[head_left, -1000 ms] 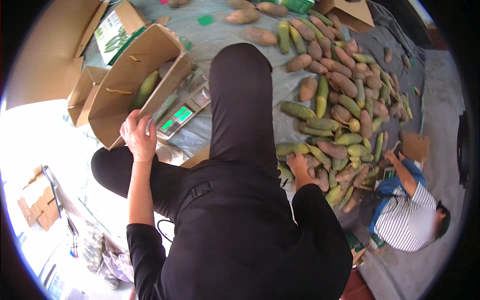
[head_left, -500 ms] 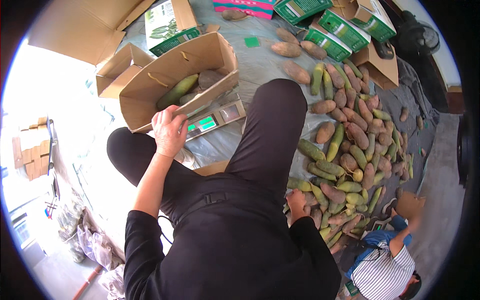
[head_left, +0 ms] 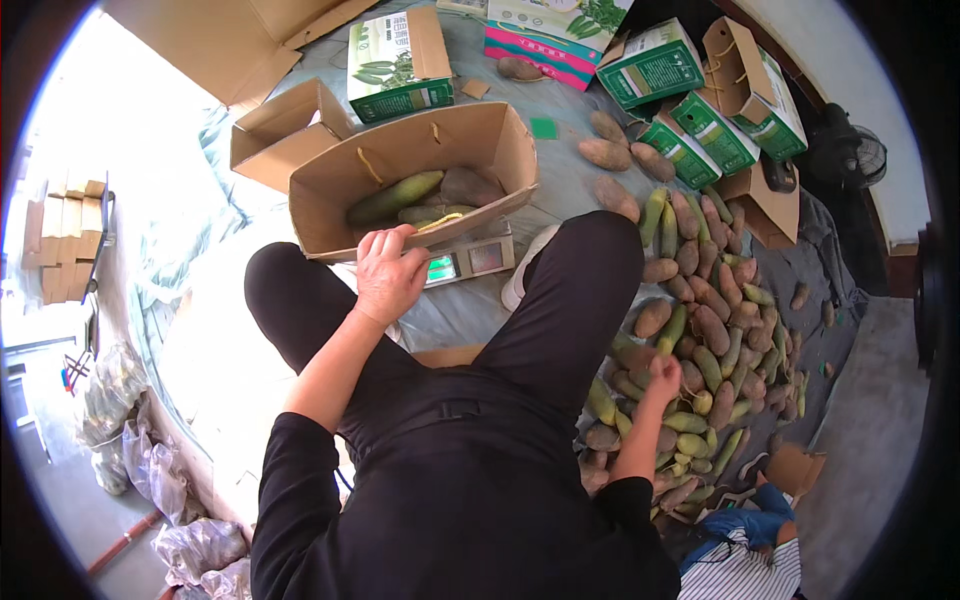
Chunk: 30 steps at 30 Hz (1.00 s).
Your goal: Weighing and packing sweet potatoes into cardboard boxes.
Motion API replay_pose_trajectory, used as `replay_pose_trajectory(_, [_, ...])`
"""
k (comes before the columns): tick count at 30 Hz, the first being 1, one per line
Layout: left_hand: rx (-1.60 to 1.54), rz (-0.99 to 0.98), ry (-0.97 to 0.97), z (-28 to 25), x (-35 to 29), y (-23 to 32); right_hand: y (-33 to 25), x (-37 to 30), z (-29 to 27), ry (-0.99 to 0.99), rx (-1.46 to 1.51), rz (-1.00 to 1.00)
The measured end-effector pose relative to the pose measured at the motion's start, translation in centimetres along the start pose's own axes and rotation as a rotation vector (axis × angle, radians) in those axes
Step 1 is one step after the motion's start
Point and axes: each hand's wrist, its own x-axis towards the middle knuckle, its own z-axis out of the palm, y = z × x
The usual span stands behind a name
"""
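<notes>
My left hand (head_left: pixel 390 275) is closed over the near upper edge of an open cardboard box (head_left: pixel 330 185), by its yellow cord handle (head_left: pixel 440 222). Inside the box lie a long green radish (head_left: pixel 395 197), a dark reddish-brown root (head_left: pixel 470 187) and another green one, partly hidden by the near wall. The box rests at a weighing scale (head_left: pixel 485 258) with a lit green display. Over the heap of roots on my right is my right hand (head_left: pixel 662 375), its fingers smeared by motion. Right beside it is a blurred green radish (head_left: pixel 632 352); whether I hold it is unclear.
The heap (head_left: pixel 712 330) mixes green and brownish roots on plastic sheeting. Beyond stand green-and-white cartons (head_left: pixel 655 65), a pink carton (head_left: pixel 540 60) and a smaller open box (head_left: pixel 285 130). A black fan (head_left: pixel 850 150) is far right. A co-worker in a striped shirt (head_left: pixel 745 570) is at lower right.
The view has shifted, so most things appear lower. My right hand has moved forward and rightward over the heap. My left hand remains on the box edge.
</notes>
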Motion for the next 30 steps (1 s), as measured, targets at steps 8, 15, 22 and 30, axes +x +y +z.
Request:
replay_pose_trajectory(8, [-0.014,-0.012,0.001,0.0,0.1,-0.1,-24.2,1.1,13.5,-0.160,0.373,-0.230])
replay_pose_trajectory(15, [-0.044,-0.013,0.008,-0.2,-0.1,-0.1,-31.1,-5.3,26.2,-0.772,0.596,-0.161])
replay_pose_trajectory(22, [0.003,0.016,-0.006,0.1,0.2,0.1,-27.5,-2.4,24.7,-0.747,0.299,-0.299])
replay_pose_trajectory(30, [0.090,0.028,-0.024,0.9,0.2,0.1,-14.2,5.0,9.7,-0.216,-0.130,-0.156])
